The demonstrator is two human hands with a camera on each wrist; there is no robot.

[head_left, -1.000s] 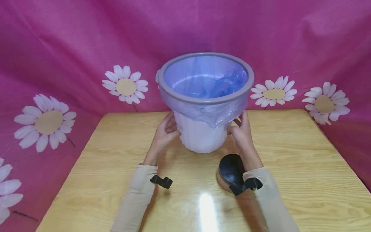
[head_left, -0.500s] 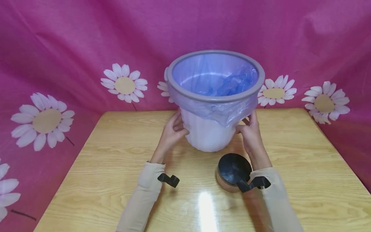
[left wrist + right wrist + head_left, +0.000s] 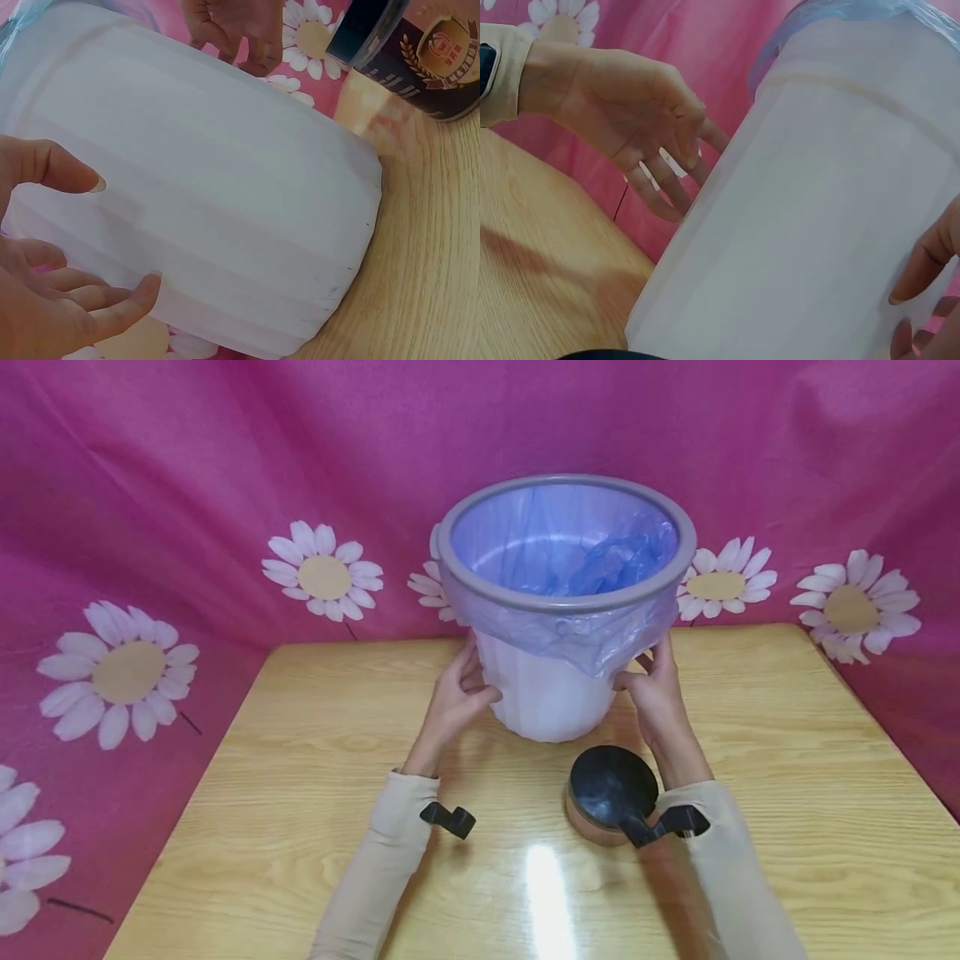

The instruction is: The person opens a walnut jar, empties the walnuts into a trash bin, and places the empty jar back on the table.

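Holding a white plastic bin point(image 3: 551, 693) between them, two hands press against its smooth, faintly ribbed sides. The bin is round and tapers toward its base, with a thick grey rim point(image 3: 566, 604) at the top. A thin, crinkled, see-through blue bag point(image 3: 577, 639) lines the inside and folds down over the rim in a loose skirt.

The left hand point(image 3: 459, 697) lies on the bin's left wall just under the bag's edge, fingers point(image 3: 120, 304) spread and nearly straight, thumb toward the person. The right hand point(image 3: 654, 689) mirrors it on the right wall, fingers gently bent against the plastic and reaching up to the bag's hem. Neither hand wraps round the bin; they squeeze it from opposite sides.

The bin sits at the middle of a glossy, pale wooden table point(image 3: 787, 760), toward its far edge; whether its base touches the wood or hangs just above cannot be told. Just in front of it, beside the right wrist, stands a short round jar point(image 3: 603, 802) with a black lid and brown body. Beige sleeves point(image 3: 390, 843) cover both forearms. Behind hangs pink cloth point(image 3: 225, 460) printed with white daisies point(image 3: 324, 575).
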